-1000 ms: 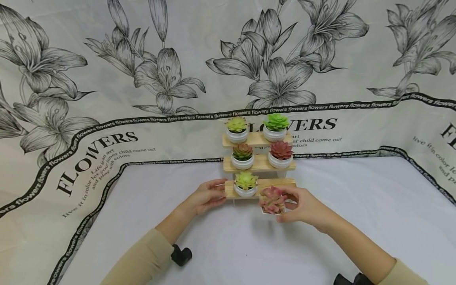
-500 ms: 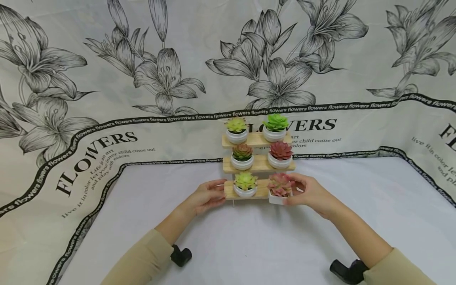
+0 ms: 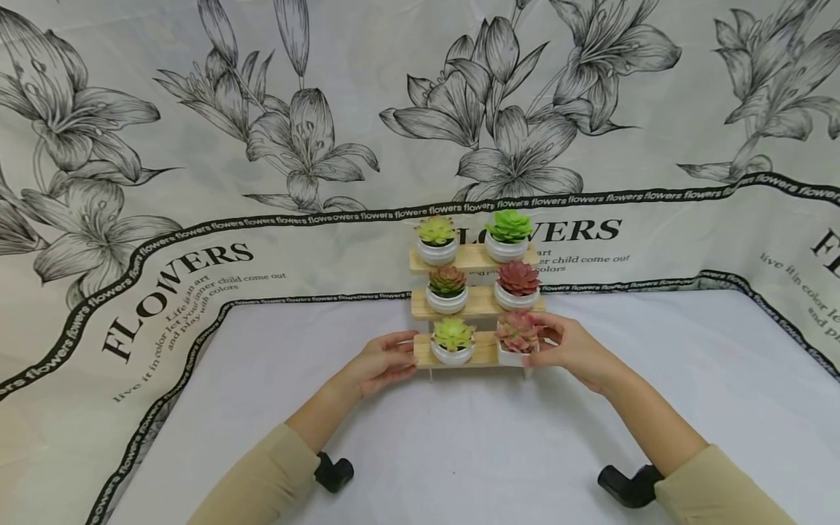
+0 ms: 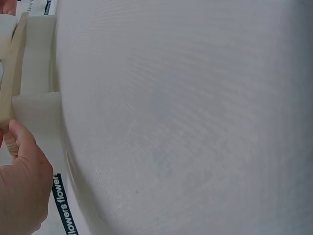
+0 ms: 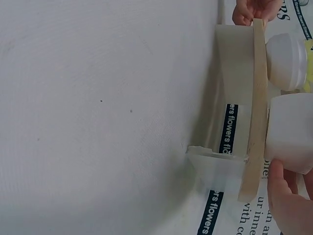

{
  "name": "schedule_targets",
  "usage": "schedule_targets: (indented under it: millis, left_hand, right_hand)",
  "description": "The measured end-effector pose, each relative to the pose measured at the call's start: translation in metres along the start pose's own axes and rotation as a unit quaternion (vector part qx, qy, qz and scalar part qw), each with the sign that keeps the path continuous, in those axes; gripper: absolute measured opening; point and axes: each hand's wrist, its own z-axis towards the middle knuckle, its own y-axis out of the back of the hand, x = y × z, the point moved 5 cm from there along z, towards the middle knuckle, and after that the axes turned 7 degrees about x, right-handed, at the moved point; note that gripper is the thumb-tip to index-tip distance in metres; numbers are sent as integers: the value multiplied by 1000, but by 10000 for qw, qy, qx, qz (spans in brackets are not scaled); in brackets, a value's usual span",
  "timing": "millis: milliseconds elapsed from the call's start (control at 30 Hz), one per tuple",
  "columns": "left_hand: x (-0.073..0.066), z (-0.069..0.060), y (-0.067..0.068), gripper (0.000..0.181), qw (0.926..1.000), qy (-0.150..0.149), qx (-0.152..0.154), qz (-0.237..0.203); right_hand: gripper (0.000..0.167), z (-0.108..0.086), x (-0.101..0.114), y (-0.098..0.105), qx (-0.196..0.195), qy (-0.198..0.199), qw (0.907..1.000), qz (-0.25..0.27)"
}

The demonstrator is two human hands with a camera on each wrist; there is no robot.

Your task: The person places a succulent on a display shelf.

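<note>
A three-tier wooden plant stand (image 3: 485, 351) holds small potted succulents, two to a tier. My left hand (image 3: 383, 362) grips the left end of the bottom tier, thumb and fingers on the board (image 4: 7, 93) in the left wrist view. On that tier's right side is a pink succulent (image 3: 518, 334) in a square white pot (image 5: 291, 132). My right hand (image 3: 572, 353) holds this pot from its right side, and the pot's base meets the board. A yellow-green succulent (image 3: 453, 337) in a round white pot stands left of it.
Higher up are a dark red succulent (image 3: 518, 278), a green-and-red one (image 3: 447, 281), a bright green one (image 3: 509, 227) and a yellow-green one (image 3: 436, 230). Black devices sit by each wrist. A flower-printed cloth (image 3: 328, 255) hangs behind the white table surface (image 3: 426, 445).
My right hand has carried the pink succulent's pot back and slightly right, from in front of the stand onto the bottom tier. My left hand has stayed at the board's end.
</note>
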Motion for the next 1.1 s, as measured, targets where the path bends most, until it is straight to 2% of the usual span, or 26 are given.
schedule_targets:
  millis: [367,633,1100]
  left_hand:
    - [-3,-5,0,57,10000,7,-20,-66]
    - [-3,-5,1,57,10000,-14,-4,-92]
    - [-1,-5,0,55,10000,-6,-66,51]
  right_hand:
    - [77,3,4,0,66,76,9999,-15]
    - [79,6,1,1,120,-45,9999,12]
    - [75,5,-5,4,-47,-2,9999,147]
